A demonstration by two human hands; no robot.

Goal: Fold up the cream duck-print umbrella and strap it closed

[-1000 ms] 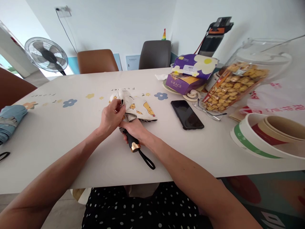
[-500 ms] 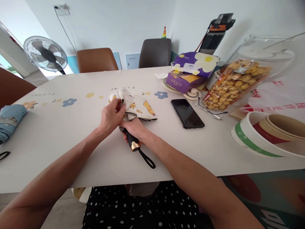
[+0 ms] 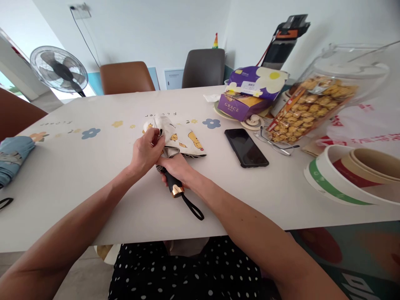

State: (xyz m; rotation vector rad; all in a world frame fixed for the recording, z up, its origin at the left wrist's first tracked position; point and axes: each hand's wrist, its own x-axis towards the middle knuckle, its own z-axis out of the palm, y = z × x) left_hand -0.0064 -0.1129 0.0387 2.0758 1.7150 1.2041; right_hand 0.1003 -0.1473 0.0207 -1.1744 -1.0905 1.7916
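A folding umbrella (image 3: 195, 143) with cream cloth and yellow cartoon prints lies collapsed over the table, its loose cloth spread to the right. Its black handle has a gold band and a black wrist loop, and points toward me. My left hand (image 3: 147, 146) pinches the cloth's dark edge near the top. Just below, my right hand (image 3: 176, 167) is wrapped round the umbrella where cloth meets handle; most of its fingers are hidden underneath. A second, blue umbrella (image 3: 14, 156) lies folded at the far left, away from both hands.
Right of the umbrella lies a black phone (image 3: 246, 148). Beyond it are eyeglasses (image 3: 276, 143), a purple box (image 3: 240, 106), a large snack jar (image 3: 312, 108) and a dark bottle (image 3: 279, 46). Paper bowls (image 3: 328, 181) stand at the table's (image 3: 78, 183) right. Chairs and a fan (image 3: 61, 70) are behind.
Hardly anything differs: both hands keep their hold on the umbrella in the same place. The view has shifted very slightly.
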